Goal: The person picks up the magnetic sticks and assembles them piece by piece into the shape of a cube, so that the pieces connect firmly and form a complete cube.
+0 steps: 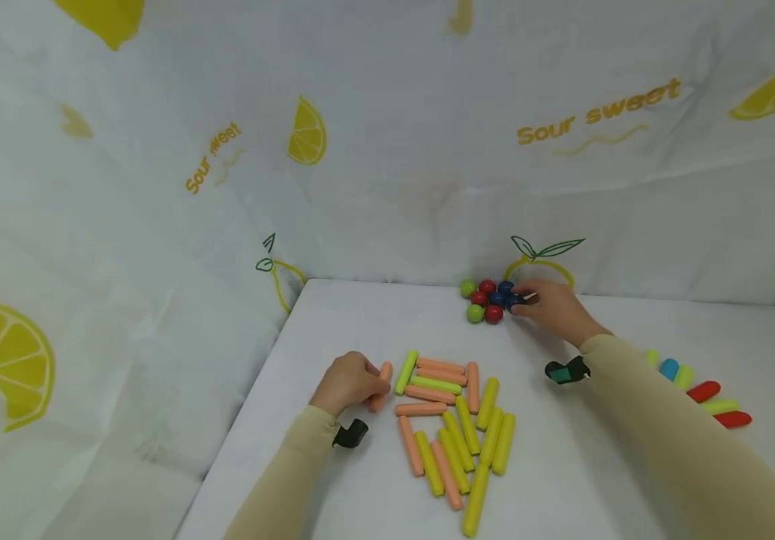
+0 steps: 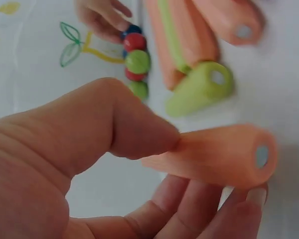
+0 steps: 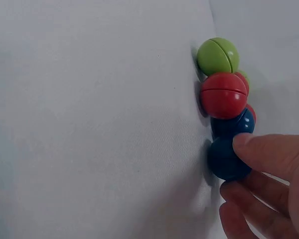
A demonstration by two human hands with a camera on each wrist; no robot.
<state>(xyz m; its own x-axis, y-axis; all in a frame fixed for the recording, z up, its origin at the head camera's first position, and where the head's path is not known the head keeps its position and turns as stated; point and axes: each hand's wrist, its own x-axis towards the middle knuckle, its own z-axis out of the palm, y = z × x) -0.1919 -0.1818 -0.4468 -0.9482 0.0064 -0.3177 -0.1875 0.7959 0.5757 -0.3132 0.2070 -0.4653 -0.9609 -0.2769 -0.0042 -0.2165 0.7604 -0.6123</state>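
The left grip (image 1: 352,381) is closed down to a pinch, thumb against fingers, on an orange stick (image 2: 224,154) at the left of the counter (image 1: 360,319). The right grip (image 1: 554,306) pinches a dark blue ball (image 3: 225,162) at the far edge, where other blue, red and green balls crowd its left side. A light-green stick (image 1: 407,373) lies just right of the held stick, between it and several orange sticks (image 1: 431,394). Yellow sticks (image 1: 475,499) spread nearer. On the right, the sleeve (image 1: 664,427) partly covers more coloured sticks (image 1: 704,391).
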